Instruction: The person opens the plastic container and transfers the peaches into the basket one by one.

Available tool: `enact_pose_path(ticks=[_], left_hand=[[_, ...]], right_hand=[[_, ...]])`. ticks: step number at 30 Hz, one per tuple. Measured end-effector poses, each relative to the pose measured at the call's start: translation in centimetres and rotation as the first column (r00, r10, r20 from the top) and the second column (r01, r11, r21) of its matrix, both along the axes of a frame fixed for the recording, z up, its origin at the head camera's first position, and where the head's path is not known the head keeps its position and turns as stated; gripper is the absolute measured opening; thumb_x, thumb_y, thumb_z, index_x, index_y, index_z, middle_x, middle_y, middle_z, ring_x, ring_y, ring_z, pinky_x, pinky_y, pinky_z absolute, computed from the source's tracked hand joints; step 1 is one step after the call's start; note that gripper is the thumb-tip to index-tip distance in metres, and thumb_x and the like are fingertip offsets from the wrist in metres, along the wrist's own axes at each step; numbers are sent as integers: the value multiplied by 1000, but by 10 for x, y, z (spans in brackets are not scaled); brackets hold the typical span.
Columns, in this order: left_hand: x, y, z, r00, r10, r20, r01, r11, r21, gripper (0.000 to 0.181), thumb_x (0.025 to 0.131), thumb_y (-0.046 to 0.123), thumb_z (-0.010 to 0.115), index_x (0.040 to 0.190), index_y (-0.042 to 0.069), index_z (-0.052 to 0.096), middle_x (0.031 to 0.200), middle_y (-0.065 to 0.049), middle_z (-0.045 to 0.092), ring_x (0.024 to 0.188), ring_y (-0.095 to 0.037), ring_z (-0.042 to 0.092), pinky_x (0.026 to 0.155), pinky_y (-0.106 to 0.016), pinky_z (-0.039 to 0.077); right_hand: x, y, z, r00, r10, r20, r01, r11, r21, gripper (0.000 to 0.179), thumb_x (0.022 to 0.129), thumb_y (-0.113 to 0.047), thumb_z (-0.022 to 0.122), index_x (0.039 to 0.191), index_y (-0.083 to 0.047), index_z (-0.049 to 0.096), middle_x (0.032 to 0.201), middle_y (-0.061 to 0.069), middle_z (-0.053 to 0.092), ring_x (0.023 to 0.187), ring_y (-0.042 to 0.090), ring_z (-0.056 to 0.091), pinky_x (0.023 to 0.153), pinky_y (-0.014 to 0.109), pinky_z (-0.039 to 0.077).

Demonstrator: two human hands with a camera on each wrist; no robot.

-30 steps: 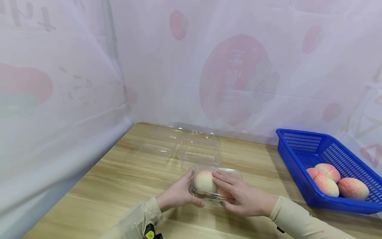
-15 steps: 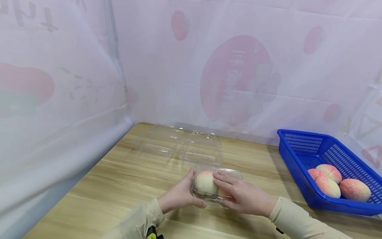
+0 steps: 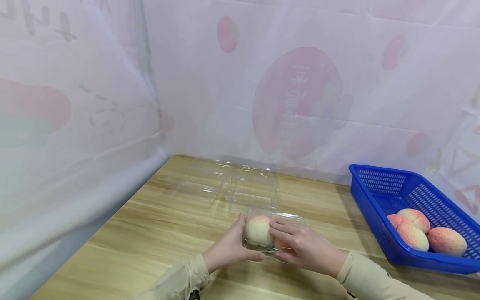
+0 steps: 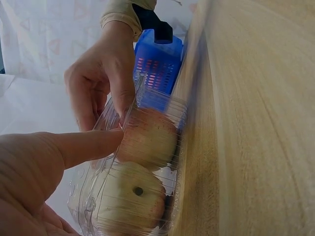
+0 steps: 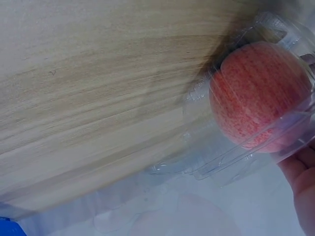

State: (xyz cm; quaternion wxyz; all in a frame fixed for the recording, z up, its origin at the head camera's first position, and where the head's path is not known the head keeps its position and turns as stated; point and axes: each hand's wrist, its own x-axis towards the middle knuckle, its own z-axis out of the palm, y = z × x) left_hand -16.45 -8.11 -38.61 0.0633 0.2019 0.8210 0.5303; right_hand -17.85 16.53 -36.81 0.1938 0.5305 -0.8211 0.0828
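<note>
A clear plastic clamshell box sits near the table's front, its lid down over two peaches. The pale left peach shows through the lid, while my right hand partly hides the right peach. My left hand grips the box's left end, thumb along the front edge. Across the lid's right half lie the fingers of my right hand, with its thumb at the front rim. In the right wrist view a redder peach side shows through the plastic.
Two clear plastic containers, one on the left and one on the right, lie at the table's back. A blue basket on the right holds several peaches. Printed white sheeting hangs behind and to the left.
Both hands stay on the clamshell box with barely any motion; the left hand edges slightly to the right. The head view shifts a little.
</note>
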Motion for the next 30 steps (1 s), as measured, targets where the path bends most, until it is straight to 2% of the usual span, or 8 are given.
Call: enact_pose_path(ticks=[5, 10, 17, 22, 26, 30], left_hand=[[0, 0, 1, 1000, 3, -11, -3, 1000, -6, 127, 67, 24, 92, 148, -18, 4, 148, -38, 25, 132, -43, 39, 110, -54, 29], [-1, -1, 1, 1000, -2, -19, 2, 1000, 0, 125, 67, 25, 92, 148, -18, 7, 144, -37, 35, 126, -38, 47, 107, -51, 35], [0, -1, 2, 1000, -7, -14, 7, 1000, 16, 124, 67, 23, 92, 148, -18, 8, 143, -36, 38, 123, -37, 50, 105, -51, 38], [0, -2, 3, 1000, -2, -21, 2, 1000, 0, 125, 67, 25, 92, 147, -19, 7, 144, -37, 35, 125, -38, 47, 106, -51, 36], [1, -2, 2, 1000, 2, -21, -2, 1000, -7, 125, 67, 26, 92, 147, -19, 7, 145, -38, 31, 128, -40, 45, 108, -53, 34], [1, -2, 2, 1000, 8, -26, -9, 1000, -15, 125, 67, 28, 92, 147, -19, 7, 146, -39, 29, 130, -43, 41, 108, -55, 32]], right_hand=[[0, 0, 0, 999, 19, -40, -19, 1000, -18, 52, 87, -30, 77, 124, 4, 64, 130, 18, 60, 121, 34, 56, 95, 47, 49], [-1, -1, 0, 997, 25, -66, -26, 999, -18, 51, 86, -31, 77, 122, 3, 66, 128, 18, 62, 119, 33, 58, 93, 45, 51], [0, -3, 1, 999, 4, -37, -4, 1000, -11, 51, 84, -29, 79, 122, 2, 66, 128, 17, 62, 119, 33, 57, 93, 45, 51], [-1, -3, 1, 999, 1, -34, -2, 1000, -15, 51, 84, -30, 79, 122, 1, 66, 127, 17, 62, 119, 32, 57, 93, 45, 51], [-2, -3, 1, 993, 42, -114, -44, 999, -17, 49, 88, -33, 75, 121, 2, 67, 125, 18, 63, 117, 33, 59, 91, 44, 52], [-3, -4, -2, 963, 79, -258, -77, 997, 17, 45, 99, -35, 60, 121, 4, 66, 123, 20, 63, 113, 35, 61, 88, 44, 53]])
